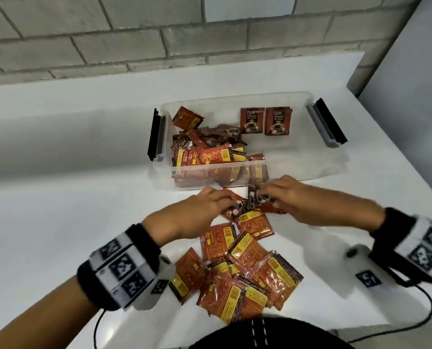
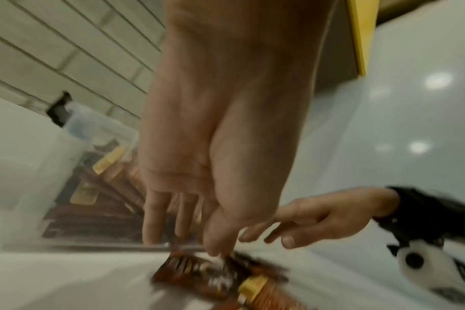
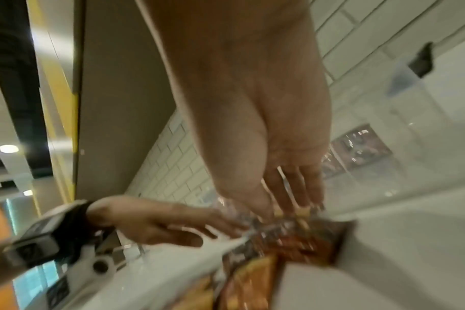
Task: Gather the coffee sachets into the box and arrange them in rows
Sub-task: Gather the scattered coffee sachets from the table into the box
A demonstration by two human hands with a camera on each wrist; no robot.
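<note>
A clear plastic box [image 1: 298, 157] stands on the white counter. It holds a jumbled heap of red-brown coffee sachets [image 1: 204, 152] at its left end and two upright sachets [image 1: 252, 120] against its back wall. A loose pile of sachets [image 1: 245, 268] lies on the counter in front of the box. My left hand [image 1: 231, 205] rests its straight fingertips on a sachet [image 2: 220, 279] at the pile's far end. Close beside it, my right hand [image 1: 262, 196] pinches a few sachets [image 3: 300, 237] between thumb and fingers. Both wrist views are blurred.
Black and grey latches [image 1: 155, 134] [image 1: 327, 125] stick out from the box's two short ends. A grey brick wall [image 1: 134, 34] runs behind the counter. The counter's right edge [image 1: 411, 172] slants beside a grey panel. Cables [image 1: 423, 311] trail from both wristbands.
</note>
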